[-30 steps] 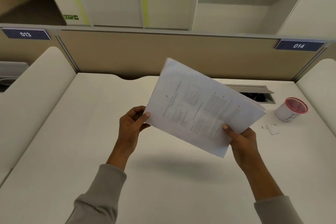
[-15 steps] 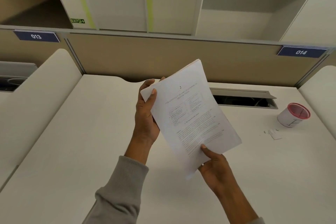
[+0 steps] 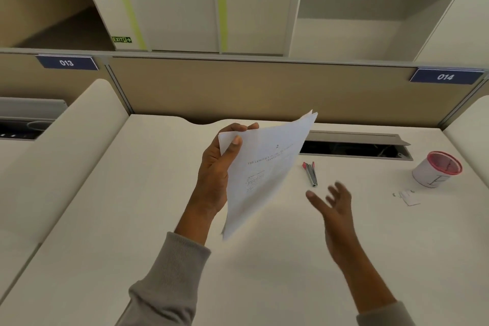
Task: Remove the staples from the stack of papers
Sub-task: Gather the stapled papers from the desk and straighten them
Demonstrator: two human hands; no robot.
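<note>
My left hand [image 3: 218, 167] grips the top left corner of a white stack of printed papers [image 3: 264, 169], held up above the desk and hanging tilted. No staple is visible on the stack. A small staple remover [image 3: 310, 172] with red and grey metal parts lies on the white desk [image 3: 132, 219] just right of the papers. My right hand [image 3: 332, 206] hovers empty with fingers spread, blurred, a little below the staple remover and apart from it.
A white cup with a red rim [image 3: 436, 171] stands at the right. Small paper scraps [image 3: 408, 197] lie near it. An open cable hatch [image 3: 354, 147] runs along the back. A beige partition [image 3: 238, 92] closes the far edge.
My right hand has let go of the papers' lower edge and moved right and up. The stack now hangs from my left hand alone, and the staple remover has come into view.
</note>
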